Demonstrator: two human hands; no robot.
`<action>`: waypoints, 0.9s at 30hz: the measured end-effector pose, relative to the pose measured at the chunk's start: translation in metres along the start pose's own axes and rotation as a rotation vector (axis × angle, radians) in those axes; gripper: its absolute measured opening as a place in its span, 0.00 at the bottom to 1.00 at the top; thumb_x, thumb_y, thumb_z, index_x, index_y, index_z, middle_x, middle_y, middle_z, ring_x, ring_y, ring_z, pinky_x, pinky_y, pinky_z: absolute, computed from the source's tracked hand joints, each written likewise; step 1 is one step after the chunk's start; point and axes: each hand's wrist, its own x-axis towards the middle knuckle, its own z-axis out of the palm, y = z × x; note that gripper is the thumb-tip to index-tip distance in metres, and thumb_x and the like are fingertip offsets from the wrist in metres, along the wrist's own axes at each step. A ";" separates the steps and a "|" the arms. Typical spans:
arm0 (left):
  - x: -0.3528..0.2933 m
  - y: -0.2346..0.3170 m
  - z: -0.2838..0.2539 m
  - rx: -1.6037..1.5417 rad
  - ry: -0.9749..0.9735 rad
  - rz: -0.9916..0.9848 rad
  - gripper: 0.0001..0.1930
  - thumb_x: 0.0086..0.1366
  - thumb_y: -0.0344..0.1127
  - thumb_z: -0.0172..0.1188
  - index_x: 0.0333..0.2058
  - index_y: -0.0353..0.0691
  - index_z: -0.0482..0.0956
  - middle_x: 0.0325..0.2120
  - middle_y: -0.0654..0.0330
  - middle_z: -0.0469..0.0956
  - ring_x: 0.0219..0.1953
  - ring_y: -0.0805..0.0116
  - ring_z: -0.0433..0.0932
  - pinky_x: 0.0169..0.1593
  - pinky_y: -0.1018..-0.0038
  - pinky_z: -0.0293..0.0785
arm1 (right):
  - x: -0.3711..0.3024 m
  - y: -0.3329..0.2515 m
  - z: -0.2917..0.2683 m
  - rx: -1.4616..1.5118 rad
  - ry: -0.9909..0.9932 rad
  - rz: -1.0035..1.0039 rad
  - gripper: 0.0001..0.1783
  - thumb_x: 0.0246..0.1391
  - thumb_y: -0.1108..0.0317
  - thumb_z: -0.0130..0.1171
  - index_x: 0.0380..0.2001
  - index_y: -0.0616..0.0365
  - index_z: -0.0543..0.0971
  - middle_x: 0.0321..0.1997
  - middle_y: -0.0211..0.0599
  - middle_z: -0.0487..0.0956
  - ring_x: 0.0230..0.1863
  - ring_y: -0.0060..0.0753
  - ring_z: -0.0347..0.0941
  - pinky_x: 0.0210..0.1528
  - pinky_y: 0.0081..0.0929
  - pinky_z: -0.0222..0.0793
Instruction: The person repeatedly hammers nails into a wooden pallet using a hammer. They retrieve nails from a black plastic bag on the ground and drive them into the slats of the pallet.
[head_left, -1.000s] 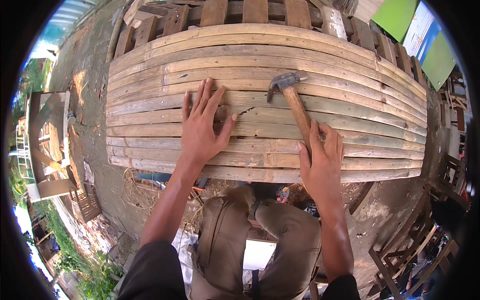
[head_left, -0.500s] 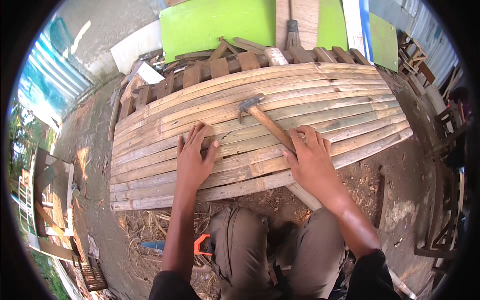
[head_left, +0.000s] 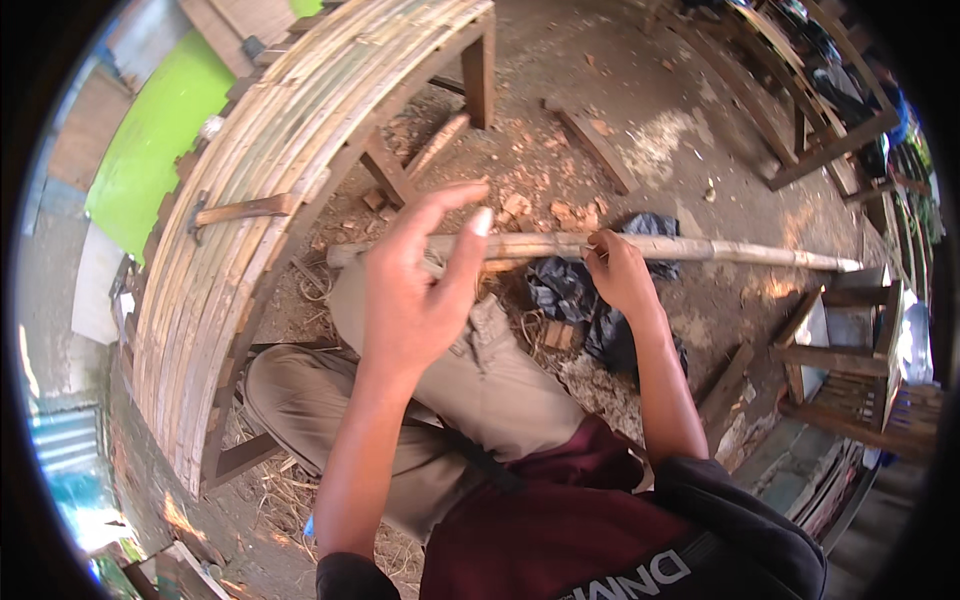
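Note:
A long bamboo pole (head_left: 700, 248) lies across in front of me, from beside my knee out to the right. My right hand (head_left: 622, 275) is at the pole's middle stretch, with its fingers bent round the pole's near side. My left hand (head_left: 425, 275) is raised over the pole's left end, thumb and fingers apart and holding nothing; it hides part of the pole. On the left stands a low table topped with bamboo slats (head_left: 235, 150). A claw hammer (head_left: 240, 210) with a wooden handle rests on these slats, out of both hands.
A black plastic bag (head_left: 610, 330) lies crumpled under the pole. Wood chips (head_left: 520, 205) and a loose wooden piece (head_left: 590, 145) are on the dirt floor. Wooden frames (head_left: 840, 350) stand at the right. A green panel (head_left: 160, 130) leans behind the table.
My view has swung to the right, so the slatted table now lies at the left. My right hand has let go of the hammer and moved to the bamboo pole. My left hand has lifted off the slats.

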 end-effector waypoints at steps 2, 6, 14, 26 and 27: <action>-0.007 0.004 0.058 0.009 -0.244 -0.046 0.13 0.70 0.34 0.61 0.48 0.34 0.82 0.44 0.52 0.85 0.48 0.63 0.83 0.54 0.69 0.74 | -0.021 0.102 0.020 0.027 0.049 0.145 0.11 0.57 0.71 0.62 0.40 0.67 0.81 0.35 0.59 0.84 0.41 0.62 0.81 0.43 0.47 0.76; -0.033 -0.065 0.144 0.304 -0.488 -0.079 0.13 0.68 0.36 0.62 0.45 0.33 0.83 0.39 0.47 0.85 0.43 0.54 0.85 0.47 0.66 0.77 | -0.072 0.197 0.111 0.041 0.270 0.342 0.09 0.56 0.70 0.63 0.38 0.63 0.84 0.34 0.50 0.85 0.38 0.51 0.84 0.42 0.38 0.78; -0.018 -0.079 0.132 0.336 -0.585 -0.278 0.13 0.69 0.38 0.61 0.45 0.33 0.82 0.37 0.48 0.86 0.37 0.56 0.86 0.41 0.64 0.79 | -0.083 0.220 0.201 0.144 0.234 0.463 0.09 0.56 0.71 0.61 0.39 0.61 0.82 0.40 0.54 0.81 0.48 0.61 0.77 0.49 0.49 0.73; -0.030 -0.074 0.111 0.310 -0.617 -0.400 0.13 0.70 0.35 0.60 0.47 0.33 0.81 0.39 0.48 0.86 0.41 0.58 0.86 0.42 0.66 0.80 | -0.058 0.243 0.218 -0.058 -0.063 0.465 0.35 0.49 0.57 0.73 0.60 0.52 0.74 0.55 0.58 0.74 0.54 0.64 0.76 0.54 0.49 0.75; -0.030 -0.074 0.110 0.321 -0.624 -0.404 0.13 0.70 0.35 0.60 0.47 0.32 0.81 0.39 0.47 0.86 0.41 0.58 0.86 0.42 0.65 0.80 | -0.058 0.245 0.218 -0.050 -0.086 0.456 0.34 0.50 0.57 0.73 0.60 0.51 0.74 0.57 0.60 0.73 0.55 0.64 0.75 0.55 0.49 0.74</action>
